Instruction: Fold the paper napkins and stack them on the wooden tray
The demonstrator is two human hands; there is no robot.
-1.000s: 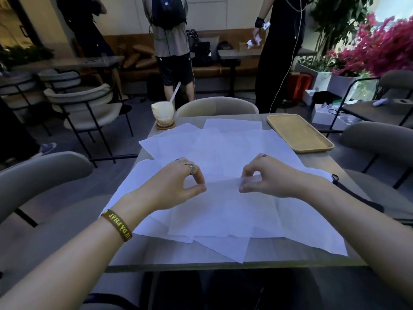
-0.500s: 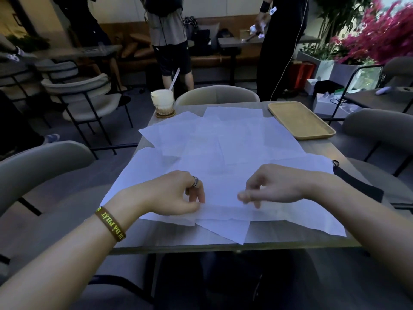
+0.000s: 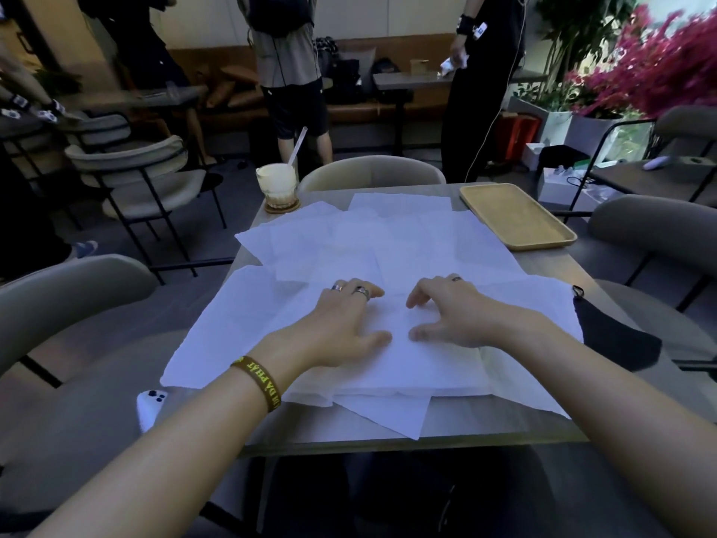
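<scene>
Table [image 3: 504, 431], grey top. Unfolded paper napkins [image 3: 407, 242] overlap under and beyond the fingers of the left hand [image 3: 341, 324] and right hand [image 3: 461, 316]. Wooden tray [image 3: 520, 217] lies far beyond the right fingers [image 3: 421, 295], just beside the napkins. Glass [image 3: 276, 186] on coaster [image 3: 282, 207] stands beyond the left fingers [image 3: 366, 293]. Black mask [image 3: 613, 335] lies right of the right fingers.

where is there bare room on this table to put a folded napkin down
The wooden tray, far right, holds nothing. Bare table shows between tray and black mask, and along the near edge. The middle is crowded: overlapping napkins under the left hand and right hand, drink at far left.
</scene>
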